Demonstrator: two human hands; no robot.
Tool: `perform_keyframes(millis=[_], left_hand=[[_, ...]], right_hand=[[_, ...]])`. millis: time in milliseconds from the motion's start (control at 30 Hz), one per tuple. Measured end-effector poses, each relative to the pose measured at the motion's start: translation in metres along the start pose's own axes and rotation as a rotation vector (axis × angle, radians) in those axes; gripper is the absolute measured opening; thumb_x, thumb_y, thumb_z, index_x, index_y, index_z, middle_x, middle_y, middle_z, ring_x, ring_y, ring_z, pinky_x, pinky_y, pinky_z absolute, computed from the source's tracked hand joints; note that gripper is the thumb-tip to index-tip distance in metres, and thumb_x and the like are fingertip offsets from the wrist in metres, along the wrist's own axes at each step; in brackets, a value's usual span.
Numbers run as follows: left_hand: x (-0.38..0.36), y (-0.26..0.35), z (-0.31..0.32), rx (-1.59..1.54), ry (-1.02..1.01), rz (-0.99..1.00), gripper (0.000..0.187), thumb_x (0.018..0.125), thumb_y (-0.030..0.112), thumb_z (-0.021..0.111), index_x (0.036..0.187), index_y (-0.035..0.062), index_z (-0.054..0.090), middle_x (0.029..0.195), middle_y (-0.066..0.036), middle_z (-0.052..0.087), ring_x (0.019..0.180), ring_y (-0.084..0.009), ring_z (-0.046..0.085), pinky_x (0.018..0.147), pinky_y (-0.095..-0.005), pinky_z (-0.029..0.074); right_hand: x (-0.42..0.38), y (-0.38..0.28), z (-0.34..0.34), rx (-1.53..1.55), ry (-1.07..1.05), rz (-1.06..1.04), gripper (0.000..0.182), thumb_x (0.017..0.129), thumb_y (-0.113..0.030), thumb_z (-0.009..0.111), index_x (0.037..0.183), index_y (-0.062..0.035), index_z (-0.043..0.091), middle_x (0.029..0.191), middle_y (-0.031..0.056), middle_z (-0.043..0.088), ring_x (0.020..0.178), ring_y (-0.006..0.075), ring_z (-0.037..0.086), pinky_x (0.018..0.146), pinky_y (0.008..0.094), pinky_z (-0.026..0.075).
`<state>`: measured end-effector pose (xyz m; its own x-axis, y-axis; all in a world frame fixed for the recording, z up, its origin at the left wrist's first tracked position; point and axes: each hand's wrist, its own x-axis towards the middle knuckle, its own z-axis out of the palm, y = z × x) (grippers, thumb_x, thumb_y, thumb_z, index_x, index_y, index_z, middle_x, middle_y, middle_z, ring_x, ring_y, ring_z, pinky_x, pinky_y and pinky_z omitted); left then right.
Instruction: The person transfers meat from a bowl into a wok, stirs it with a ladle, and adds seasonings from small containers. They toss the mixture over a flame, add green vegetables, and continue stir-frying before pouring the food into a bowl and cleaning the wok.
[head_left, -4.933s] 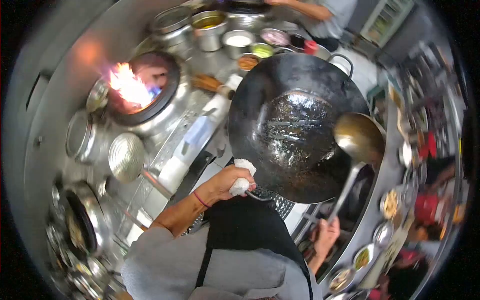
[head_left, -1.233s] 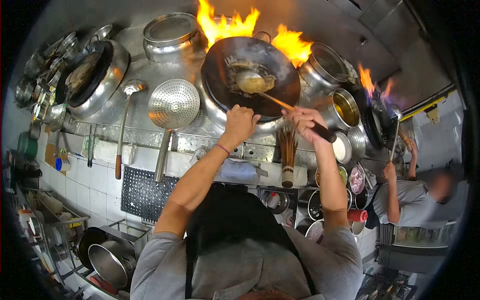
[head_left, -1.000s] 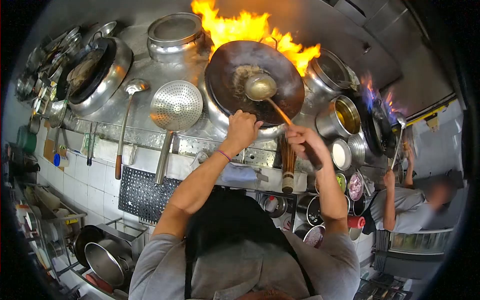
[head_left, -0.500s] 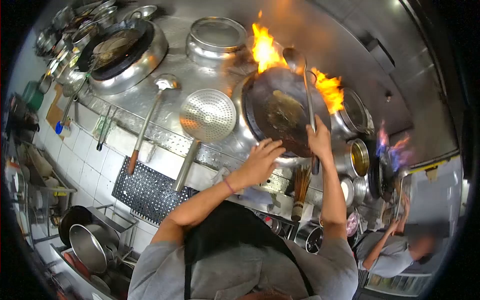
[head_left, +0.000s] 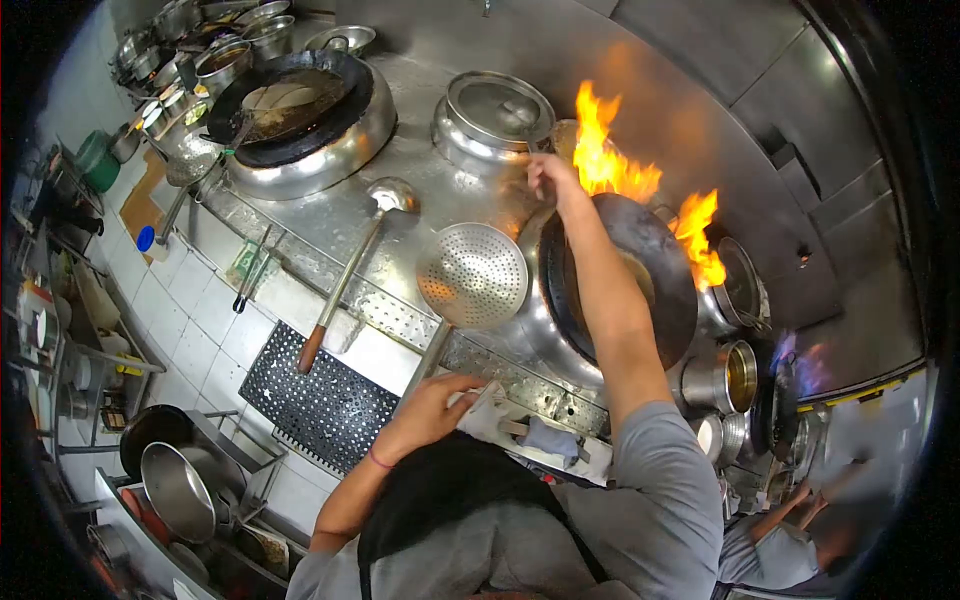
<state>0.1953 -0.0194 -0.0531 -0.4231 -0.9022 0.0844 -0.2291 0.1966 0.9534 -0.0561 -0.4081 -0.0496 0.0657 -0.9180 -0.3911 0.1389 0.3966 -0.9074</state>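
Observation:
My right hand (head_left: pixel 552 180) is closed around the handle of a ladle (head_left: pixel 516 112), whose bowl is at the round lidless-looking steel pot (head_left: pixel 462 140) at the back. My right arm crosses in front of the big black wok (head_left: pixel 655 250) on the burner, hiding much of its inside. Down at the counter's front edge, my left hand (head_left: pixel 432 415) has its fingers closed on a crumpled white cloth (head_left: pixel 486 418). Beside it lies a perforated skimmer (head_left: pixel 474 275), its handle running toward that hand.
Tall flames (head_left: pixel 610 150) rise behind the wok. A second ladle (head_left: pixel 345 275) lies left of the skimmer. Another wok (head_left: pixel 300 110) sits at the back left. A black perforated mat (head_left: pixel 310 400) lies at the front, and a co-worker (head_left: pixel 775 550) stands at the lower right.
My right hand has carried the ladle from over the wok to the pot at the back left. My left hand has drawn back from the wok's edge to the cloth. The view has shifted.

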Motion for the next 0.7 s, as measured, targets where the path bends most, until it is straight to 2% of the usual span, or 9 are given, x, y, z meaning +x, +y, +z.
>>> perform_keyframes(millis=[33,67,133,167,267,333,400,533,700], left_hand=[[-0.006,0.0,-0.007,-0.012,0.047,-0.041,0.021,0.09,0.01,0.06,0.109,0.0008,0.065,0.101,-0.014,0.068,0.09,-0.0227,0.065,0.073,-0.0316,0.051],[-0.01,-0.004,-0.013,-0.012,0.047,-0.041,0.021,0.09,0.01,0.06,0.109,0.0008,0.065,0.101,-0.014,0.068,0.09,-0.0227,0.065,0.073,-0.0316,0.051],[-0.021,-0.012,-0.022,-0.128,0.134,-0.18,0.023,0.09,0.009,0.061,0.11,-0.0005,0.064,0.102,-0.016,0.068,0.092,-0.0258,0.066,0.08,-0.0337,0.051],[-0.026,-0.02,-0.022,-0.145,0.169,-0.204,0.023,0.09,0.008,0.061,0.11,-0.0013,0.064,0.1,-0.013,0.069,0.089,-0.0191,0.066,0.075,-0.0302,0.052],[-0.035,-0.035,-0.028,-0.249,0.159,-0.295,0.023,0.091,0.009,0.062,0.111,-0.0016,0.064,0.099,-0.012,0.069,0.086,-0.0165,0.065,0.074,-0.0289,0.051],[-0.036,-0.039,-0.03,-0.219,0.141,-0.232,0.024,0.092,0.01,0.061,0.113,-0.001,0.063,0.098,-0.009,0.069,0.083,-0.0133,0.062,0.073,-0.026,0.05],[-0.035,-0.036,-0.031,-0.312,0.111,-0.339,0.023,0.092,0.01,0.061,0.113,-0.0004,0.063,0.097,-0.005,0.068,0.082,-0.0108,0.06,0.074,-0.0243,0.049],[-0.021,-0.038,-0.017,-0.367,0.084,-0.244,0.023,0.093,0.009,0.06,0.112,-0.0018,0.063,0.099,-0.004,0.067,0.089,-0.0081,0.057,0.078,-0.0226,0.046],[0.007,-0.012,0.017,-0.435,-0.082,-0.168,0.022,0.093,0.009,0.06,0.112,-0.0008,0.063,0.102,-0.005,0.067,0.095,-0.0107,0.059,0.086,-0.0256,0.048]], right_hand=[[-0.05,-0.008,0.01,0.423,-0.211,-0.176,0.011,0.088,-0.008,0.053,0.092,0.0005,0.048,0.069,0.0065,0.053,0.048,0.0148,0.05,0.046,0.0295,0.043],[-0.001,-0.004,-0.009,0.921,-0.227,-0.06,0.01,0.091,-0.005,0.047,0.092,0.0037,0.042,0.074,0.0074,0.05,0.049,0.0125,0.049,0.043,0.0276,0.041],[-0.01,-0.034,-0.02,1.066,-0.388,0.301,0.012,0.093,-0.004,0.042,0.097,0.0067,0.038,0.07,0.0044,0.044,0.048,0.0107,0.046,0.042,0.0247,0.04],[-0.012,-0.036,-0.028,1.082,-0.4,0.289,0.024,0.095,-0.006,0.04,0.109,0.0121,0.031,0.07,0.0049,0.042,0.046,0.0113,0.044,0.04,0.0226,0.039],[-0.063,-0.055,-0.045,1.086,-0.345,0.289,0.035,0.096,-0.005,0.038,0.121,0.0157,0.025,0.07,0.0053,0.043,0.045,0.012,0.042,0.039,0.0227,0.039],[-0.124,-0.072,-0.044,1.167,-0.307,0.302,0.049,0.09,0.001,0.042,0.132,0.0127,0.018,0.072,0.0067,0.045,0.045,0.0105,0.042,0.037,0.0224,0.037],[-0.17,-0.079,-0.054,1.173,-0.264,0.245,0.05,0.091,-0.001,0.041,0.133,0.0118,0.016,0.072,0.0067,0.043,0.046,0.0106,0.041,0.037,0.0226,0.036],[-0.25,-0.079,-0.083,1.175,-0.193,0.214,0.05,0.093,-0.004,0.041,0.134,0.0106,0.015,0.07,0.0043,0.04,0.046,0.0109,0.039,0.036,0.0223,0.034],[-0.322,-0.045,-0.122,1.01,-0.051,0.239,0.032,0.094,-0.003,0.041,0.119,0.0111,0.029,0.072,0.0039,0.044,0.045,0.0082,0.045,0.035,0.0207,0.037]])
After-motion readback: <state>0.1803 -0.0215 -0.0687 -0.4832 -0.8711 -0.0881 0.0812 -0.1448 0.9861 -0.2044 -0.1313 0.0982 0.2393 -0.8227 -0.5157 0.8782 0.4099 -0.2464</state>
